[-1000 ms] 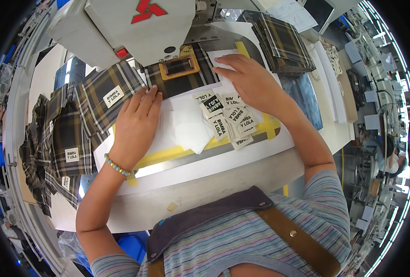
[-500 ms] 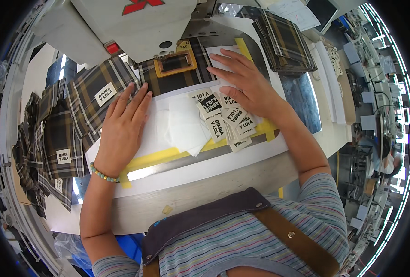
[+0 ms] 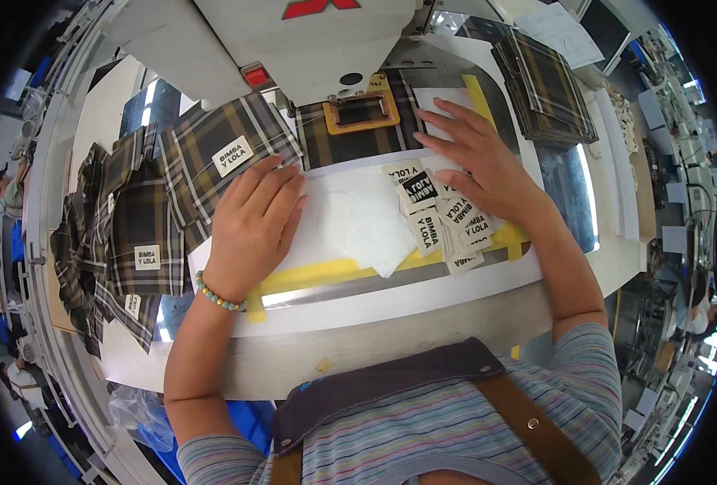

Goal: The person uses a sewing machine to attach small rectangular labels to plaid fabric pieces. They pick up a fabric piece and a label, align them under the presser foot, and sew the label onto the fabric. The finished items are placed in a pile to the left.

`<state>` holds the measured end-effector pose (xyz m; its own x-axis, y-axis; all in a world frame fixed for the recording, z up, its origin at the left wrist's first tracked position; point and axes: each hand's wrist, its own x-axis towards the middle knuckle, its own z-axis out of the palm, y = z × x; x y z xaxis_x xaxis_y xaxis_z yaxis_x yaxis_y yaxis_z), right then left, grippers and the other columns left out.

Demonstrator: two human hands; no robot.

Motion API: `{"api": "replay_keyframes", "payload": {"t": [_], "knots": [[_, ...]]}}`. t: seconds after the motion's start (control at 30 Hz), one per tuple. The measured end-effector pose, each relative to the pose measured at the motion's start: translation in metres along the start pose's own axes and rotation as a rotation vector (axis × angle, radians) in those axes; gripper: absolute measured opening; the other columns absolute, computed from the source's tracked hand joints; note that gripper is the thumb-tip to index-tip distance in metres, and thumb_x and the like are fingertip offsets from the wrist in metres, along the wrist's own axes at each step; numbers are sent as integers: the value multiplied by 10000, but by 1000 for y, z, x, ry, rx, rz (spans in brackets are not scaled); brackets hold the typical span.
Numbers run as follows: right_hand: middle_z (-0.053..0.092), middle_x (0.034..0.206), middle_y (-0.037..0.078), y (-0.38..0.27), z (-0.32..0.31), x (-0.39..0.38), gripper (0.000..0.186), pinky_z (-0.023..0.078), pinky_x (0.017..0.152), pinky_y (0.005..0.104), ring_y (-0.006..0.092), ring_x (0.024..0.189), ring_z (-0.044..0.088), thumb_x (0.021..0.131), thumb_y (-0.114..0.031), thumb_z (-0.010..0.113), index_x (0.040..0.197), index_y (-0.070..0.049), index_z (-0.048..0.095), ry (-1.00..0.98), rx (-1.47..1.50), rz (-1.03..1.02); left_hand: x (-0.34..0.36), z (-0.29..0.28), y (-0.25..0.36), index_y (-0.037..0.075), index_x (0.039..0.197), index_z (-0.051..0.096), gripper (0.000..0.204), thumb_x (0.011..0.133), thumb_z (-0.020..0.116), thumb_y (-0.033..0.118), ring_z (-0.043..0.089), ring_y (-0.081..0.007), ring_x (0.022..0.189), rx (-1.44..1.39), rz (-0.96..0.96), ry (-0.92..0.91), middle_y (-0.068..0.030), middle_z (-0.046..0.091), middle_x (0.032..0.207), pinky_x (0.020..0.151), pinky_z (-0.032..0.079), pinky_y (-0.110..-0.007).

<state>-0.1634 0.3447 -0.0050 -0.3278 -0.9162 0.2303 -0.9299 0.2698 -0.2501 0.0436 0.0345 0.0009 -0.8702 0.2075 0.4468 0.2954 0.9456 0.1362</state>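
My left hand [image 3: 257,222] lies palm down with fingers loosely stretched. Its fingertips are by the near corner of a plaid fabric panel [image 3: 213,174] with a pale label on it, over the white work sheet [image 3: 314,242]. My right hand [image 3: 483,158] is open, fingers spread, beside a loose pile of cream labels [image 3: 428,232]; one label is black. Its palm and thumb partly hide the pile. Between the hands, farther off, a dark plaid piece [image 3: 318,148] lies under the sewing machine's orange clamp frame [image 3: 362,111]. Thin white backing sheets [image 3: 370,234] lie left of the labels.
The sewing machine head [image 3: 310,48] stands over the far middle. Labelled plaid panels [image 3: 144,226] overlap at the left. A neat stack of plaid pieces [image 3: 544,89] sits at the far right. Yellow tape [image 3: 318,277] borders the work sheet.
The head view has shifted, so the table appears farther right. Both hands have drawn slightly toward me, and the left fingers are a little more bent. The fabric and labels stay put.
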Motion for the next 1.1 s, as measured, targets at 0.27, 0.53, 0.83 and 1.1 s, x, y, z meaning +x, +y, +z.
{"api": "replay_keyframes", "payload": {"t": [0.27,0.53,0.83,1.1], "knots": [[561,1623,115,8,-3,-3,449,348,1283,509,351,1573,405,1060,-282,658,1438,-42,690,124,8,-40,6,4,6,28,1407,663,495,933,781,108,603,-354,1399,43,16,-124,-100,688,1472,1076,526,-462],[537,1653,83,10,0,-1,447,334,1294,493,344,1585,390,1063,-311,641,1447,-92,703,110,6,-49,4,6,7,41,1440,648,534,927,787,97,604,-352,1408,63,-11,-117,-101,704,1448,1119,521,-463],[567,1634,65,9,0,-3,460,355,1279,518,336,1590,394,1047,-393,668,1388,-96,753,36,-64,-60,4,4,5,43,1414,665,510,924,794,100,620,-355,1389,38,-11,-120,-96,725,1421,1099,535,-465],[598,1604,71,7,-1,-2,456,391,1257,509,338,1569,429,1041,-379,681,1356,-59,760,53,-72,-81,3,4,5,35,1407,664,505,922,792,93,624,-355,1383,94,6,-136,-94,714,1443,1097,535,-466]]}}
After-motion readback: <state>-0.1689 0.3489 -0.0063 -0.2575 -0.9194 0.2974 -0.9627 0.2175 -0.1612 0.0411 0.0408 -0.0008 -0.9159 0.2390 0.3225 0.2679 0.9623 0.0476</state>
